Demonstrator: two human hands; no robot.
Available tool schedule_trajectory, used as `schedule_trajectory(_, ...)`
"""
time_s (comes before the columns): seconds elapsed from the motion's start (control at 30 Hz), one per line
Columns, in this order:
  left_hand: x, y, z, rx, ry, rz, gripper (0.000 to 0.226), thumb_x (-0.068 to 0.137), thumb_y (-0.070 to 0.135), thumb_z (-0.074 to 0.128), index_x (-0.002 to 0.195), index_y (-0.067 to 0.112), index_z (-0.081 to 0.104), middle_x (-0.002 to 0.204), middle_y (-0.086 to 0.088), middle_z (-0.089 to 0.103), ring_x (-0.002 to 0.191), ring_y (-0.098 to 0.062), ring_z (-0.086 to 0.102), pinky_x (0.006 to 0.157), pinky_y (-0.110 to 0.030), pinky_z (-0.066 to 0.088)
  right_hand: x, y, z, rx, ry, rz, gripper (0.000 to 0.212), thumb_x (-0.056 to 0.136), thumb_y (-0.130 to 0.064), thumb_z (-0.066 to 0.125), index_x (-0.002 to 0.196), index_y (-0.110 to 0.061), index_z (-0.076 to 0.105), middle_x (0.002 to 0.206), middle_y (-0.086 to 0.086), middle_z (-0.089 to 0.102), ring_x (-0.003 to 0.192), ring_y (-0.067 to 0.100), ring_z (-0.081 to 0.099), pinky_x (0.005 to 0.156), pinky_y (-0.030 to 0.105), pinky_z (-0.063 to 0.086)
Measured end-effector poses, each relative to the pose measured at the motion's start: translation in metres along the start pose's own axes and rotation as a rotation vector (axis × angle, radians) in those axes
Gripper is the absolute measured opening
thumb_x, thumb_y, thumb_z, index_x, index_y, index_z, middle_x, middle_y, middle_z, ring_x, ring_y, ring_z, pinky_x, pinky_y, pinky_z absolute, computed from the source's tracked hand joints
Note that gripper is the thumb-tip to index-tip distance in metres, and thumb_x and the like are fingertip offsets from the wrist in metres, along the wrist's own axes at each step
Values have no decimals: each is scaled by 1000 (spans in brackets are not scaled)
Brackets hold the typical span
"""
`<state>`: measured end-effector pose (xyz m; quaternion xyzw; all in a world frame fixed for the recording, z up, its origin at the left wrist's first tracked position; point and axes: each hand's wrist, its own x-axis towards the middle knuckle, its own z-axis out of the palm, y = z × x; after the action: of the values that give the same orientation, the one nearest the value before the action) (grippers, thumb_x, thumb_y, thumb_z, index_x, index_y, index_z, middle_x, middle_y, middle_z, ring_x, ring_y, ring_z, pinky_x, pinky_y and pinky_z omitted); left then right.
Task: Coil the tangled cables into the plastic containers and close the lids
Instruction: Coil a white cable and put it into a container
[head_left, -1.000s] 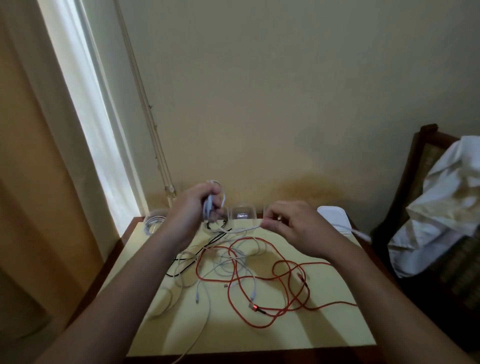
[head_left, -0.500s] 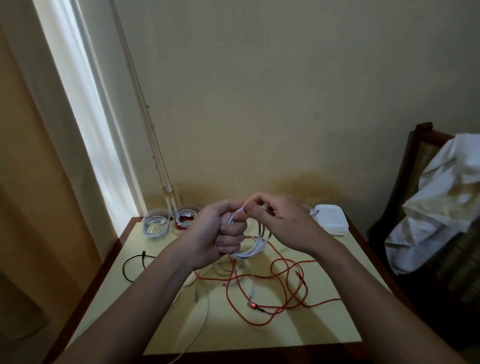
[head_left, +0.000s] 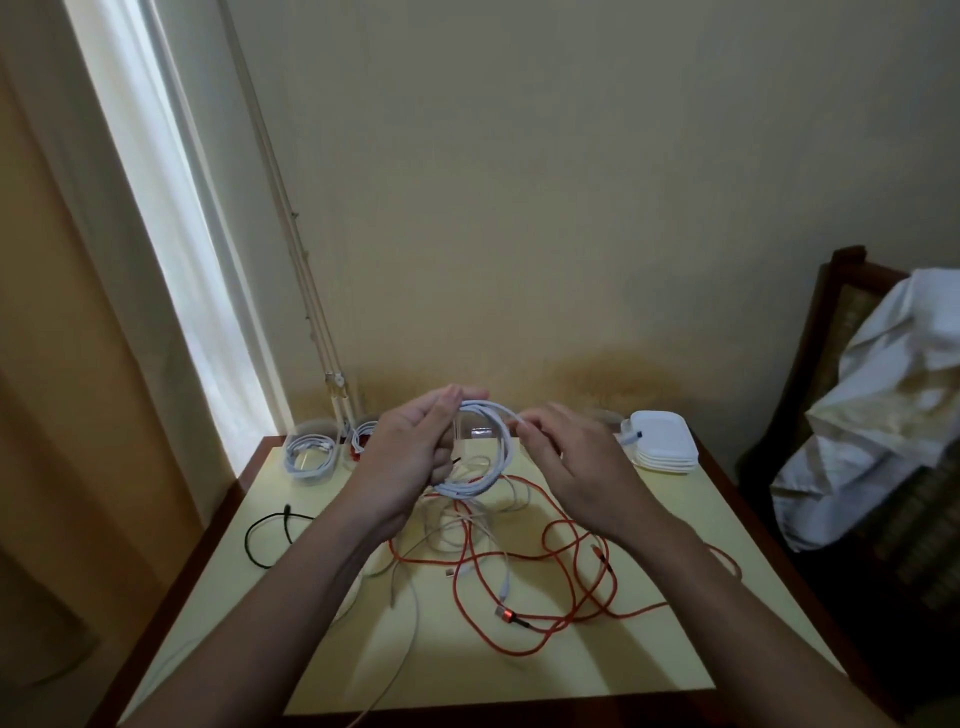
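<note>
White cable coil (head_left: 467, 488): light, limp, probably springy. Left hand (head_left: 410, 457) fingers curl round its left side; right hand (head_left: 576, 467) fingertips pinch the top strand. Grip across all loops.

Beige wall (head_left: 519, 208), bright window (head_left: 171, 270), wooden chair (head_left: 841, 332)

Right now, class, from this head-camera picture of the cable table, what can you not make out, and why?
Head view, clear plastic container: contents hidden behind the white coiled cable, left hand and right hand.
Head view, loose white cable: far end cut off by the bottom edge.
Head view, small silver plug: too small to identify.
</note>
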<state>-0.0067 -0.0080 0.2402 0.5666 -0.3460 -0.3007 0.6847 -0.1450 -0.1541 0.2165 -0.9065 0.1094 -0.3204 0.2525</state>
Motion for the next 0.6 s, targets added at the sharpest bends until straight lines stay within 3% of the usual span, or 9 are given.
schedule_trajectory(0.13,3,3,-5,-160,11,-78,34,104,30,49,117,6,69,60,6,18,51,-10,8,44,-22,9,-15,16,14,-230,39,-56,22,106,-33,47,115,-25,65,99,-10,64,89,11,56,75,37,49)
schedule_trajectory(0.23,1,5,1,-270,13,-150,33,104,28,48,117,3,66,59,7,16,45,-4,11,41,-19,8,-13,20,17,-324,96,-3,22,100,-20,61,119,-24,70,99,-5,68,87,17,60,71,39,52)
schedule_trajectory(0.3,-1,5,4,-331,-1,-196,33,105,27,46,118,4,65,60,7,15,44,-3,12,40,-18,9,-10,17,16,-260,192,92,21,97,-15,65,114,-22,74,92,-5,70,80,14,62,69,38,54)
schedule_trajectory(0.37,-2,4,7,-368,-13,-228,32,105,27,46,117,5,66,59,7,16,43,-3,13,40,-19,8,-7,10,14,-75,315,243,17,97,-14,67,108,-22,77,83,-11,72,75,7,65,69,31,56)
schedule_trajectory(0.43,-2,3,11,-362,-15,-247,32,105,27,46,117,6,66,58,7,18,43,-2,14,42,-20,7,-2,3,12,301,397,475,15,97,-11,67,106,-17,76,80,-6,76,76,7,72,74,27,60)
schedule_trajectory(0.5,-2,0,15,-342,-13,-253,32,105,27,46,120,6,65,55,8,20,42,-2,15,41,-19,8,2,-6,11,735,420,640,14,97,-3,65,109,-8,71,84,7,78,79,18,77,77,34,63)
schedule_trajectory(0.6,-2,-2,18,-322,4,-245,33,106,25,45,124,4,63,55,8,23,42,-2,16,39,-17,11,4,-16,10,1077,356,803,18,95,0,65,113,-2,64,90,14,78,79,23,78,66,28,62)
